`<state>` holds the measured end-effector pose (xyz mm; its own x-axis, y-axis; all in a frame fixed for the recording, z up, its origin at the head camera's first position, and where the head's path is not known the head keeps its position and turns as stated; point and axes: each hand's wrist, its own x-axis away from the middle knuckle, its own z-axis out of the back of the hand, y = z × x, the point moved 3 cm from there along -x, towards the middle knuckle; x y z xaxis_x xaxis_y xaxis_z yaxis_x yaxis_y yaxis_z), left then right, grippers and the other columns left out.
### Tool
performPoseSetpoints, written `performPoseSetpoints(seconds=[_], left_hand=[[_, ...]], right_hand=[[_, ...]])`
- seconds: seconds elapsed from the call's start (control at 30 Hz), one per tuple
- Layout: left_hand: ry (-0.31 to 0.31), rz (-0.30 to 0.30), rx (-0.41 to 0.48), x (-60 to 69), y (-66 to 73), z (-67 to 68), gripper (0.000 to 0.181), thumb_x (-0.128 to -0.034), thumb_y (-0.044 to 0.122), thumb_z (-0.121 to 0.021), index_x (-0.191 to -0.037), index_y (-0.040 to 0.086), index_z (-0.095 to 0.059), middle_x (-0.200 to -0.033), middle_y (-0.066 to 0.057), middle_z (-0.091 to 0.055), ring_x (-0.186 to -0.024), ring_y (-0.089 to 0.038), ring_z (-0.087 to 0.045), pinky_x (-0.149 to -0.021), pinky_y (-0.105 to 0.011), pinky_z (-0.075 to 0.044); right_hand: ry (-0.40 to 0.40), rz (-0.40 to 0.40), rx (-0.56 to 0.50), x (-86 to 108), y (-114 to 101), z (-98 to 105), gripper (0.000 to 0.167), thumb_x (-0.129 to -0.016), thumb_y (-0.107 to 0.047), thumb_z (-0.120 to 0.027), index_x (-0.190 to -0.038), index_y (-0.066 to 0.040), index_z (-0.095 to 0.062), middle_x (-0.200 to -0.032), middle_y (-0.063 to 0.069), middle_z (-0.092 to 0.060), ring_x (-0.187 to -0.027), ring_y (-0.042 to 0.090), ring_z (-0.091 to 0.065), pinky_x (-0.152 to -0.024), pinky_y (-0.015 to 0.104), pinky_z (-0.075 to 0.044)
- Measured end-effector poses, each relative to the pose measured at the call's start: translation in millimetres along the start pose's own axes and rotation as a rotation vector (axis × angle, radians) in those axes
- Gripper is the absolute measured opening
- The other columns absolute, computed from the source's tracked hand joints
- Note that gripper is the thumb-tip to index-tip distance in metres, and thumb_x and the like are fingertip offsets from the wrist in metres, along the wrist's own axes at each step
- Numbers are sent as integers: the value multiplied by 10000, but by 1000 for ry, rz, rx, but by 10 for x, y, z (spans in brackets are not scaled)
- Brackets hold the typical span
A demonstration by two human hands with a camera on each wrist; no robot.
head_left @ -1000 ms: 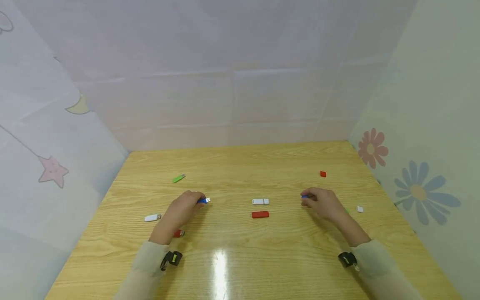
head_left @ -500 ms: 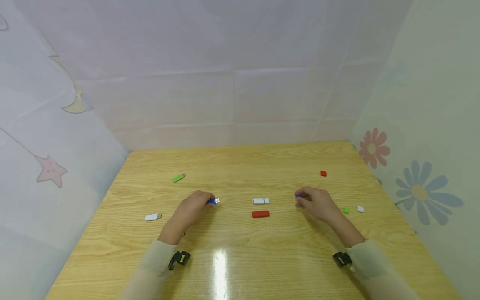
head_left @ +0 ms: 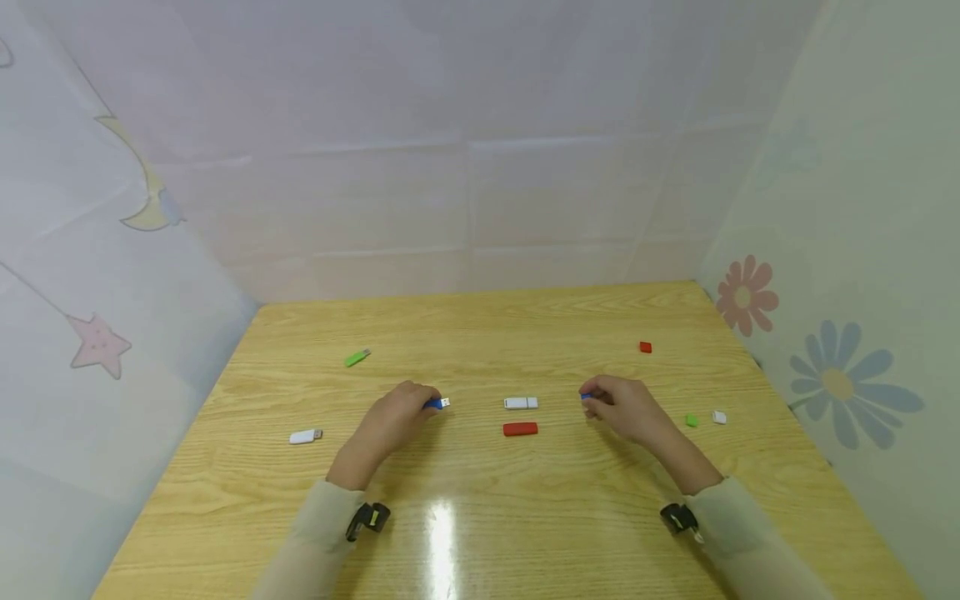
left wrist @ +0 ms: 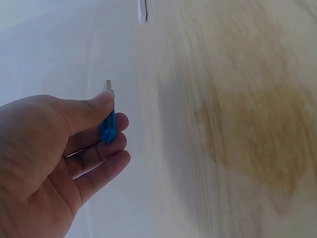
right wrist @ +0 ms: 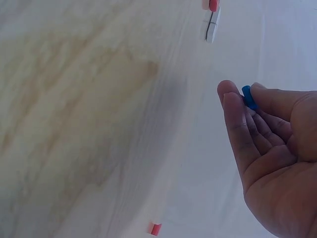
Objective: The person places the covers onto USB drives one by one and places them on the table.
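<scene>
My left hand point(head_left: 393, 423) pinches a blue USB stick point(left wrist: 108, 124) between thumb and fingers, its bare metal plug point(left wrist: 108, 84) pointing right in the head view. Opposite it, my right hand point(head_left: 628, 410) holds a small blue cap point(right wrist: 249, 97) between thumb and fingertips. Stick and cap are apart, at about the same height in the head view. On the table between the hands lie a white USB stick point(head_left: 521, 403) with its cap on and, just in front of it, a red stick point(head_left: 521, 429) with no metal plug showing.
To the left lie a green USB stick point(head_left: 357, 357) and a white USB stick point(head_left: 305, 437), both with plugs bare. Loose caps lie at the right: red point(head_left: 645, 347), green point(head_left: 692, 421) and white point(head_left: 719, 417). Printed sheets stand behind the wooden table point(head_left: 480, 517) and at its sides.
Both hands have moved inward, the left one rightward with the blue stick, the right one leftward with the blue cap. The green cap has come into sight; a red stick is now hidden behind the left arm.
</scene>
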<state>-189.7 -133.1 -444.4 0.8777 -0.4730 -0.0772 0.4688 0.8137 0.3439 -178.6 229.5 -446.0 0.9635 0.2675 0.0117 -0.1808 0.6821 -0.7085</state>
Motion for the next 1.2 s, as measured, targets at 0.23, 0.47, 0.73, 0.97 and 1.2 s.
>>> performPoseSetpoints(seconds=[0.23, 0.47, 0.73, 0.97, 1.2], left_hand=[[15, -34, -5, -35, 72, -21, 176, -976, 148, -692, -1138, 83, -710, -1092, -47, -697, -1037, -222, -640, -838, -368, -573], [-14, -45, -25, -75, 125, -85, 190, -980, 160, -689, -1157, 97, -716, -1131, -38, -702, -1081, -220, -634, -861, -360, -573], [-52, -41, -21, -124, 232, -124, 187, -995, 195, -672, -1164, 131, -723, -1121, 2, -700, -1088, -187, -625, -857, -359, -570], [-22, -101, -70, -170, 329, -158, 181, -982, 211, -688, -1145, 139, -718, -1081, -1, -695, -1053, -184, -639, -806, -345, -581], [-9, -135, -105, -194, 404, -159, 196, -978, 204, -695, -1160, 134, -718, -1102, -6, -698, -1048, -167, -641, -811, -322, -583]], right_hand=[[-20, 16, 2, -18, -22, -41, 185, -988, -80, -655, -1148, 10, -678, -930, 68, -721, -818, 194, -707, -675, 273, -572], [-26, 37, 2, -44, -73, -82, 182, -987, -89, -660, -1141, 5, -680, -950, 70, -723, -800, 153, -695, -681, 267, -569], [-38, 72, 6, -59, -149, -124, 190, -996, -95, -646, -1149, 12, -682, -956, 103, -729, -791, 218, -704, -670, 261, -557], [-44, 84, 11, -77, -208, -164, 184, -996, -99, -649, -1141, 7, -684, -936, 101, -729, -786, 235, -701, -665, 259, -549], [-52, 105, 14, -96, -273, -213, 179, -999, -104, -647, -1134, 7, -686, -938, 103, -726, -778, 216, -701, -656, 250, -555]])
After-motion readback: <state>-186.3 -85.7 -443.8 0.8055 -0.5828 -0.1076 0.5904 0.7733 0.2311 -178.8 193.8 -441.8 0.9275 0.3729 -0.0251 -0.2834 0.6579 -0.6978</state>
